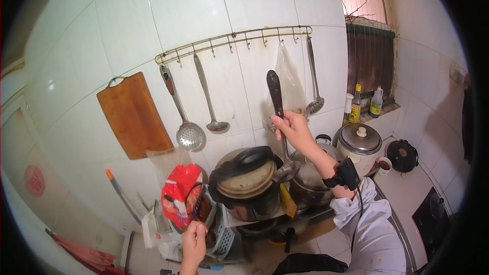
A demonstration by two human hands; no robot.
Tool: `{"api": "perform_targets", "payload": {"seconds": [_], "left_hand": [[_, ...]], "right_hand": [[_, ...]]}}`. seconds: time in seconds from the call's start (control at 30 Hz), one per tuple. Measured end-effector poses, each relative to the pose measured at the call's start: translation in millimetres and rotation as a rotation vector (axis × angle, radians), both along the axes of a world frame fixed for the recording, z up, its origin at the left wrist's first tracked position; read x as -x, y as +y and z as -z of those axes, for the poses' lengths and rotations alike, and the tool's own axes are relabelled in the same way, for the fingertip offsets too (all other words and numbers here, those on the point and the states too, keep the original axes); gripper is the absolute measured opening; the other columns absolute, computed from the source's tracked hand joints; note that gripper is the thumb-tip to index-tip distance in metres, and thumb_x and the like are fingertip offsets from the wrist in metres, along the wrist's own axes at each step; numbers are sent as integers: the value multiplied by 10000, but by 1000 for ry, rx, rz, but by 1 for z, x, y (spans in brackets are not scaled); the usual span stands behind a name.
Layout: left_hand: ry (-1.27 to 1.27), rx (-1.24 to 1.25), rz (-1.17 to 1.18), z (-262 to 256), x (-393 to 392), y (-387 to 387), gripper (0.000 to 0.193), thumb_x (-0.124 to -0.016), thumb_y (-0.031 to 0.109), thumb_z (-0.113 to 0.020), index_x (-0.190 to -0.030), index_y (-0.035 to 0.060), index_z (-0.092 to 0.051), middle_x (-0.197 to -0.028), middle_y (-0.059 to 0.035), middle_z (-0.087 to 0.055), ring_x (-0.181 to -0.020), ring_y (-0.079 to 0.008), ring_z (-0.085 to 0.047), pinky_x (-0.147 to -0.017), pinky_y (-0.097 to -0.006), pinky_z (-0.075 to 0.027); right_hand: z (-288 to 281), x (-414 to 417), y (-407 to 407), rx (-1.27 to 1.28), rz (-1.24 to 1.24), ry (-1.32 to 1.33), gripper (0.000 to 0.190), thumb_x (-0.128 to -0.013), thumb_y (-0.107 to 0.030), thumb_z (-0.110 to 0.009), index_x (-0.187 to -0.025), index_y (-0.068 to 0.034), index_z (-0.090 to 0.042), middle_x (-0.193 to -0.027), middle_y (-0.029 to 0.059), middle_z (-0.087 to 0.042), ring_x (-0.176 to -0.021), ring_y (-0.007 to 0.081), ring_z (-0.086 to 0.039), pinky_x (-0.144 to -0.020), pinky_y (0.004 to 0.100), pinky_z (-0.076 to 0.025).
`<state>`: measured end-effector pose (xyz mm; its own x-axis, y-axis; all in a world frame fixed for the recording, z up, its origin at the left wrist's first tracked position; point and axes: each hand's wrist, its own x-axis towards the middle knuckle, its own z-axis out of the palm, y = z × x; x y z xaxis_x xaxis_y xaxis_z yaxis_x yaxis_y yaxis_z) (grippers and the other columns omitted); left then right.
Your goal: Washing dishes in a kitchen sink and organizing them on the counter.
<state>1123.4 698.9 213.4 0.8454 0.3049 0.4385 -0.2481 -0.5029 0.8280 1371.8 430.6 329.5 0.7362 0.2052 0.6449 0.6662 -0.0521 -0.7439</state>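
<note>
My right hand [292,128] is closed around the lower handle of a metal ladle [274,88], held upright before the tiled wall. Its dark handle points up, and its bowl hangs beside a large lidded pot [248,175]. Behind the ladle, a clear plastic bag [288,70] hangs from a metal hook rail [233,37]. My left hand [193,240] is lower down, fingers curled and thumb on top, with nothing visible in it. Just beyond it are a red plastic food bag [182,194] and a grey plastic basket [223,238].
A skimmer [190,136], another ladle [217,126] and a slotted spoon [315,105] hang on the rail. A wooden cutting board [133,116] hangs left. At right stand a steel pot [309,175], a rice cooker [360,141], a cup [384,165] and sill bottles [356,103].
</note>
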Motion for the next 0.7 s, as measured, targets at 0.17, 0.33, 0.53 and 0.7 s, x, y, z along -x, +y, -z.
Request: {"api": "perform_targets", "payload": {"seconds": [0.17, 0.33, 0.53, 0.7], "left_hand": [[-72, -44, 11, 0, -21, 44, 245, -943, 167, -450, -765, 8, -505, -613, -11, -486, -584, -65, -437, -534, -225, -358], [33, -58, -63, -13, -16, 58, 243, -964, 241, -439, -909, 25, -534, -792, -61, -533, -754, -138, -484, -704, -261, -401], [-24, 14, -173, 7, -18, 77, 266, -970, 243, -427, -824, 32, -496, -727, -20, -476, -689, -114, -434, -625, -260, -375], [-55, 125, -226, 16, -22, 79, 275, -971, 262, -429, -808, 51, -496, -701, -3, -458, -657, -92, -415, -582, -236, -349]], "right_hand": [[-18, -38, 27, -14, 78, -28, 331, -909, -307, -545, -779, -5, -580, -494, 11, -543, -437, 52, -470, -417, 235, -329], [-40, -83, 38, -72, 198, -141, 355, -896, -313, -563, -733, 2, -573, -471, 18, -522, -412, 61, -459, -405, 244, -328], [-56, -129, 54, -113, 250, -103, 374, -881, -345, -575, -763, 9, -608, -456, 14, -504, -410, 61, -453, -409, 242, -321], [-65, -162, 64, -126, 240, -107, 394, -877, -366, -568, -789, 14, -630, -456, 22, -511, -404, 75, -461, -415, 252, -333]]}}
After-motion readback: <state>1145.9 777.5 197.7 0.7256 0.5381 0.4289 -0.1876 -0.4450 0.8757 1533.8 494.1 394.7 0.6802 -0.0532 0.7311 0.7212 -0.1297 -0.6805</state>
